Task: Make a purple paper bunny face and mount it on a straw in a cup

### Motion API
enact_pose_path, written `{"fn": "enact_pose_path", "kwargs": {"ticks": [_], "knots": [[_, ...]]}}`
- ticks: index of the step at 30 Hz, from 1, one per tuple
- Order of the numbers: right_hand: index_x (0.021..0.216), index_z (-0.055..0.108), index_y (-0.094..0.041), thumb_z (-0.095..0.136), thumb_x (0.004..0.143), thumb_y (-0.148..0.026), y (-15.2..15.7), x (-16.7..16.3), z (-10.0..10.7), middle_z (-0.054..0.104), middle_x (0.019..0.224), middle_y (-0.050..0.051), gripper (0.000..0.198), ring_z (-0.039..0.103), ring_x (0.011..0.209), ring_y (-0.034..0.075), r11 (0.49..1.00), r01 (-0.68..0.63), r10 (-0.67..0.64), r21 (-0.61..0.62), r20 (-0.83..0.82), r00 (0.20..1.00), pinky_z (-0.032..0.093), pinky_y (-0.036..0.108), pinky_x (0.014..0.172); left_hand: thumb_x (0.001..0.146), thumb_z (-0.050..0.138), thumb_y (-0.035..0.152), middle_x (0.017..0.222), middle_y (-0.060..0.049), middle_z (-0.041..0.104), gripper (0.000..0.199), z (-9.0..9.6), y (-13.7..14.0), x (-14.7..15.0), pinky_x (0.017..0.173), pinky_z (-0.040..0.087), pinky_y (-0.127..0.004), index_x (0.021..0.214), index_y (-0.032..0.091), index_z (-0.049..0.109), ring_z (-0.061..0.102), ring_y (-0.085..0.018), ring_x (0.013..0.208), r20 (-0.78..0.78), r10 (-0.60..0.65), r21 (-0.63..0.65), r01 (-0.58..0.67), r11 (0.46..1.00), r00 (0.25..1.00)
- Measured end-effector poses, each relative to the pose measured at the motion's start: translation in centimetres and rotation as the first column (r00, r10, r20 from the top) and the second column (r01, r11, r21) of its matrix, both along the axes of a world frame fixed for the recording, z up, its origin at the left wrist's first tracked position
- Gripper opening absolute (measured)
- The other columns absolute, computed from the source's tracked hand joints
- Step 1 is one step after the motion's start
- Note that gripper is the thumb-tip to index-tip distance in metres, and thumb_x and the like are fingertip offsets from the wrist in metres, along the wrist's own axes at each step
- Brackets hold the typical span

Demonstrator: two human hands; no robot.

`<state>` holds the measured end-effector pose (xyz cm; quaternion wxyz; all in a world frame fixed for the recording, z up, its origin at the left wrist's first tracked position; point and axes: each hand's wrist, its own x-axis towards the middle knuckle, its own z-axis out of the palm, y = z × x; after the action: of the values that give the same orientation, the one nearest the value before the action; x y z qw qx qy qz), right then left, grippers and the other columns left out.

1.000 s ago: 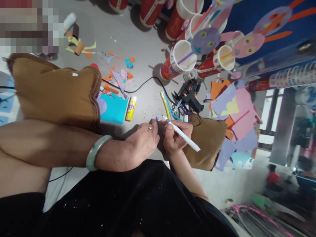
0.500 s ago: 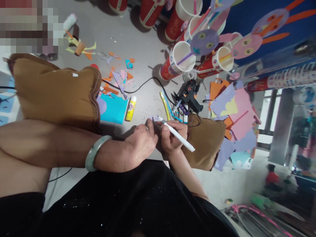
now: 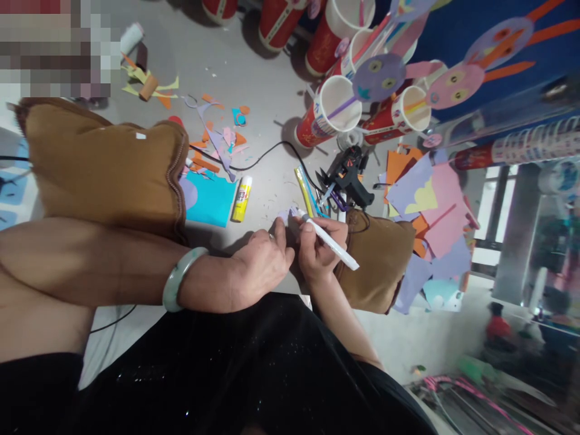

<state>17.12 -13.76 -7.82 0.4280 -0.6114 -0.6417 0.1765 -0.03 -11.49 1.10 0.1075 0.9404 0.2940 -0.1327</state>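
In my right hand (image 3: 321,248) is a white marker pen (image 3: 333,243), slanted with its tip down on a small purple paper piece (image 3: 283,214). My left hand (image 3: 265,257) holds that paper against the table, its index finger pressing on it and the other fingers curled. Part of the paper is hidden by my fingers. A yellow glue stick (image 3: 242,199) stands out just left of the paper, beside a blue sheet of paper (image 3: 211,202). Beyond my right hand lies a black glue gun (image 3: 348,175).
Red paper cups (image 3: 328,112) with paper animal faces (image 3: 379,78) stand at the back. Brown cushions (image 3: 104,172) flank my arms. Paper scraps (image 3: 217,133) lie to the left, coloured sheets (image 3: 444,211) to the right. A black cord (image 3: 258,162) crosses the table (image 3: 181,36).
The marker's tip has shifted slightly right on the purple paper, and the pen's back end has risen a little. My left hand has edged slightly right.
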Motion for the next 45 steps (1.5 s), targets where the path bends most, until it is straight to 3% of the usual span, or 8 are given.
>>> {"fn": "enact_pose_path", "kwargs": {"ticks": [3,8,13,20,25,32,37,45], "knots": [[0.111,0.056,-0.025,0.061,0.1,-0.03,0.2,-0.5,0.6,0.071,0.09,0.001,0.013,0.075,0.081,0.018,0.992,0.014,-0.009,0.123,-0.043,0.999,0.065,0.038,0.076,0.103,0.038,0.008,0.156,-0.037,0.047,0.044,0.1,0.0,0.0,0.074,0.06,-0.04,0.136,0.003,0.066,0.079,-0.035,0.102,-0.008,-0.013,-0.002,0.013,1.0,1.0],[0.112,0.057,-0.027,0.063,0.099,-0.029,0.4,-0.8,1.0,0.07,0.084,-0.001,0.015,0.075,0.081,0.019,0.986,-0.045,0.054,0.16,-0.051,0.997,0.066,0.039,0.074,0.102,0.032,0.004,0.155,-0.034,0.051,0.054,0.7,0.1,-0.1,0.074,0.061,-0.038,0.149,0.003,0.057,0.08,-0.032,0.099,-0.046,-0.037,0.009,0.037,0.999,0.998],[0.107,0.058,-0.026,0.063,0.098,-0.027,0.6,-1.1,1.5,0.068,0.082,-0.001,0.01,0.073,0.078,0.018,0.983,-0.125,0.136,0.133,-0.078,0.988,0.065,0.038,0.072,0.101,0.031,0.002,0.152,-0.032,0.056,0.059,1.1,0.1,-0.2,0.076,0.061,-0.037,0.157,0.004,0.05,0.08,-0.028,0.093,-0.034,-0.015,0.027,0.016,0.999,0.999],[0.11,0.058,-0.027,0.064,0.098,-0.028,0.6,-1.2,1.8,0.069,0.089,0.001,0.013,0.076,0.084,0.02,0.991,-0.101,0.098,0.087,0.031,0.995,0.062,0.038,0.073,0.102,0.031,0.004,0.153,-0.035,0.054,0.059,1.6,0.4,0.0,0.078,0.061,-0.036,0.16,0.001,0.043,0.08,-0.028,0.096,-0.1,-0.04,-0.011,0.039,0.999,0.994],[0.112,0.059,-0.027,0.065,0.097,-0.025,0.3,-0.9,1.4,0.071,0.093,0.001,0.016,0.077,0.087,0.02,0.992,-0.099,0.096,0.078,0.045,0.994,0.061,0.037,0.075,0.102,0.034,0.004,0.151,-0.034,0.057,0.057,1.0,0.1,0.0,0.077,0.06,-0.036,0.158,0.002,0.047,0.079,-0.029,0.1,-0.052,-0.002,0.015,0.002,1.0,0.999],[0.117,0.058,-0.027,0.066,0.097,-0.025,-0.1,-0.7,0.8,0.073,0.093,0.0,0.022,0.078,0.084,0.02,0.994,-0.051,0.057,0.101,-0.06,0.997,0.064,0.037,0.074,0.101,0.035,0.003,0.152,-0.034,0.056,0.056,1.2,0.3,-0.1,0.074,0.057,-0.036,0.154,0.005,0.053,0.078,-0.031,0.101,-0.079,-0.019,-0.033,0.016,0.999,0.997],[0.103,0.06,-0.025,0.063,0.098,-0.025,0.5,-1.2,1.6,0.069,0.079,-0.003,0.005,0.073,0.069,0.017,0.983,-0.077,0.102,0.164,-0.151,0.983,0.064,0.037,0.07,0.099,0.031,0.001,0.157,-0.034,0.051,0.06,1.8,0.7,-0.2,0.07,0.055,-0.035,0.156,0.005,0.051,0.078,-0.032,0.102,-0.131,-0.055,-0.097,0.042,0.994,0.99],[0.114,0.058,-0.027,0.064,0.097,-0.025,0.3,-1.0,1.3,0.07,0.091,0.0,0.018,0.077,0.091,0.021,0.992,-0.108,0.11,0.061,-0.031,0.993,0.063,0.04,0.08,0.1,0.035,0.001,0.155,-0.035,0.051,0.06,2.2,1.1,-0.2,0.064,0.057,-0.031,0.159,0.004,0.046,0.079,-0.029,0.097,-0.125,0.007,-0.083,-0.017,0.996,0.992]]}}
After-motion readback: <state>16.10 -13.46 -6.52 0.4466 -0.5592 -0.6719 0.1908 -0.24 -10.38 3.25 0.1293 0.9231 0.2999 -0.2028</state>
